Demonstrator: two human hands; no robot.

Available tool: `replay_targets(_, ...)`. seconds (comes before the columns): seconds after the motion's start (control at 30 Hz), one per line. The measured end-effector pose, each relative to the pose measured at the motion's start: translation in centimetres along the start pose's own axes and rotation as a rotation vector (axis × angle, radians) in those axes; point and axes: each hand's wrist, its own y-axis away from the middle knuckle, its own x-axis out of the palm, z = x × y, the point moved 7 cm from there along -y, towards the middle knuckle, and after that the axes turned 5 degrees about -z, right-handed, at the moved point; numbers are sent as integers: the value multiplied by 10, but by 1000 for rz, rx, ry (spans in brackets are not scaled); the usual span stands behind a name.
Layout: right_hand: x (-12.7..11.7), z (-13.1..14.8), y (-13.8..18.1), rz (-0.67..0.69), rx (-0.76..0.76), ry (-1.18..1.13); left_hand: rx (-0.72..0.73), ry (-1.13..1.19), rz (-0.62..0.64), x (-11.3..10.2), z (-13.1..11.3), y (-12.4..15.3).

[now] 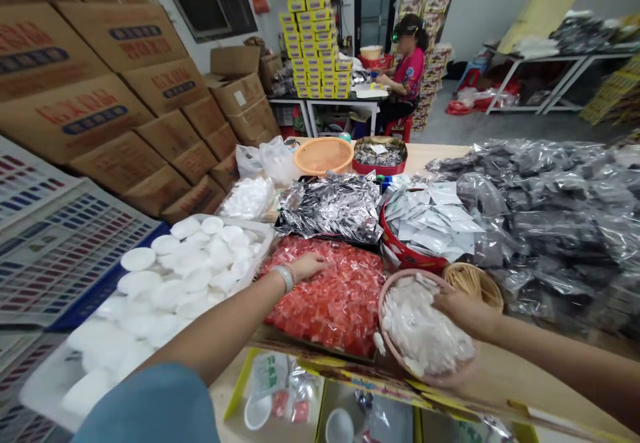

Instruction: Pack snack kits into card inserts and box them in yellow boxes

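The red packets (330,299) lay heaped at the middle of the table (505,369). The left hand (306,266) rested on top of them, its grip loose, fingers stretched out, nothing visibly pinched. The right hand (457,309) lay on the white packets (425,339) in a pink bowl (384,303) just beside; whether its grip had closed I could not tell. It looked like the picking stage, and a clean lift would call for pinching single packets. Silver packets (333,206) lay behind.
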Motion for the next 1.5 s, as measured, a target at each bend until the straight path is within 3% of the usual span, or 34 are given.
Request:
replay_targets(0.17, 35, 26, -18, 138, 79, 53, 75, 107, 23, 5, -12, 15)
replay_targets(0.27, 41, 27, -27, 136, 39, 49, 116, 386, 157, 10, -39, 22)
replay_targets(0.33, 36, 25, -29, 118, 27, 44, 159, 438, 144, 6, -64, 15)
replay_targets(0.47, 10, 24, -30, 37, 22, -9, 322, 20, -204, -13, -123, -37)
replay_targets(0.53, -2, 24, -30, 7, 22, -70, 374, -104, -321, -18, -149, -73)
replay_targets(0.7, -15, 17, -25, 7, 142, -348, 471, -306, -469, -23, -188, -151)
replay_targets(0.83, -8, 10, -8, 232, 297, -609, 477, -384, -509, -30, -196, -178)
replay_targets(0.9, -13, 6, -4, 283, 311, -693, 475, -370, -505, -39, -195, -176)
replay_targets(0.93, -24, 3, -8, 230, 271, -700, 469, -354, -491, -45, -193, -172)
replay_targets(1.07, -100, -9, -50, -241, 10, -569, 429, -266, -387, -60, -179, -136)
replay_targets(1.13, -135, -14, -79, -397, 29, -440, 414, -227, -342, -63, -174, -115)
replay_targets(1.3, -194, -17, -134, -545, 187, -240, 345, -55, -225, -61, -160, -74)
replay_targets(1.4, -199, -9, -140, -560, 219, -327, 315, -29, -171, -57, -147, -58)
replay_targets(1.5, -173, 25, -147, -396, 54, -641, 305, 99, -118, -47, -136, -50)
